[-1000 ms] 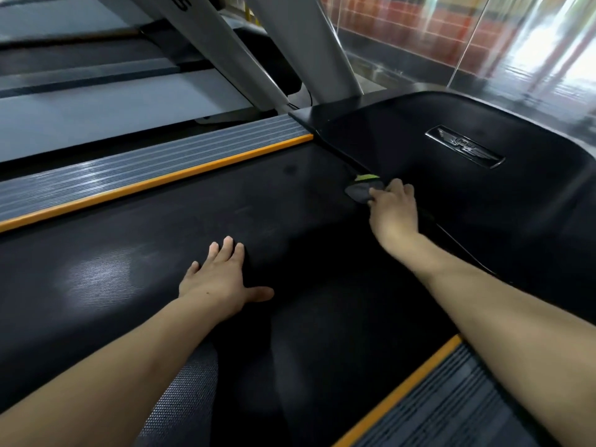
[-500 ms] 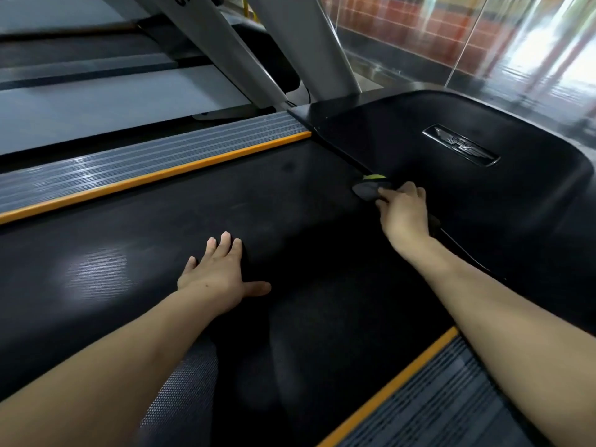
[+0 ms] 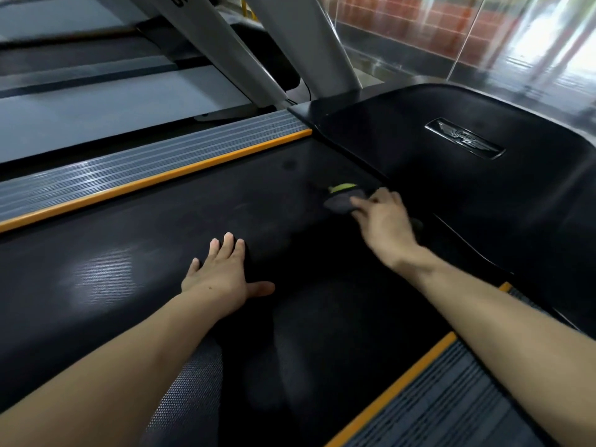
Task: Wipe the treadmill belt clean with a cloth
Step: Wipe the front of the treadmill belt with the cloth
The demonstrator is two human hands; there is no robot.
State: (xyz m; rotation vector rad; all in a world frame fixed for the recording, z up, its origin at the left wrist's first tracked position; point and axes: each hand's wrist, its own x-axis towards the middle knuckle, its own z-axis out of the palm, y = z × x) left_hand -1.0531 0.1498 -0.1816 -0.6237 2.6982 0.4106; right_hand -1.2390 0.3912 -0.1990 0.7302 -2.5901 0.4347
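Note:
The black treadmill belt (image 3: 167, 227) fills the middle of the view. My right hand (image 3: 382, 221) presses a dark grey cloth with a lime-green edge (image 3: 338, 201) onto the belt, close to the seam with the black motor cover (image 3: 451, 195). Most of the cloth is hidden under my fingers, and the hand is blurred. My left hand (image 3: 222, 275) lies flat on the belt nearer to me, palm down, fingers spread, holding nothing.
Grey ribbed side rails with orange trim run along the belt's left edge (image 3: 145, 166) and near right corner (image 3: 451, 398). Two silver uprights (image 3: 309, 46) rise behind the motor cover. A glass wall (image 3: 483, 33) stands beyond.
My right hand has slid the cloth along the belt's front seam, back toward the left in the latest half second. My left hand has stayed planted.

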